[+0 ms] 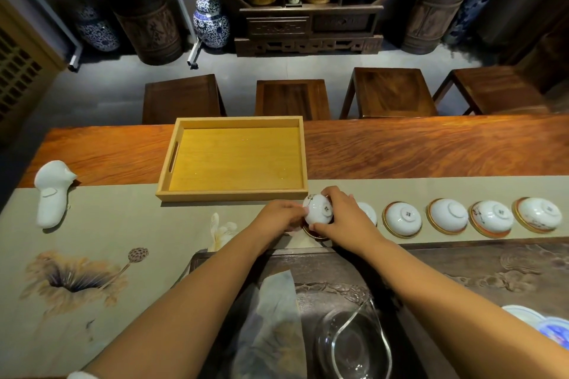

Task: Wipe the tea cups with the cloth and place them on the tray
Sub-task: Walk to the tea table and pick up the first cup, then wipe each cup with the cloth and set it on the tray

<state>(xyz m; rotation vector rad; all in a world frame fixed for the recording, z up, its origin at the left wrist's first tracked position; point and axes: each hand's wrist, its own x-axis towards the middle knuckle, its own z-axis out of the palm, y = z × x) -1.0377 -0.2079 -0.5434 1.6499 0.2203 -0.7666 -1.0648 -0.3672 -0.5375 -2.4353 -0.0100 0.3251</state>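
Note:
Both my hands hold one white tea cup (pixel 317 209), tilted with its foot toward me, just above a dark round coaster (pixel 312 232). My left hand (pixel 281 215) grips its left side and my right hand (pixel 340 215) its right side. Right of them, several more white cups lie upside down on gold-rimmed coasters, the nearest cup (pixel 368 212) half hidden by my right hand, then another cup (pixel 401 218). The empty wooden tray (pixel 234 194) stands just beyond my hands. A grey folded cloth (pixel 271 317) lies on the dark tea board below my forearms.
A white ceramic piece (pixel 50 194) lies at the left on the beige runner (pixel 123 218). A glass pitcher (pixel 351 344) stands on the carved tea board near me. A blue-and-white dish (pixel 542 323) sits at the right edge. Wooden stools (pixel 292 98) line the table's far side.

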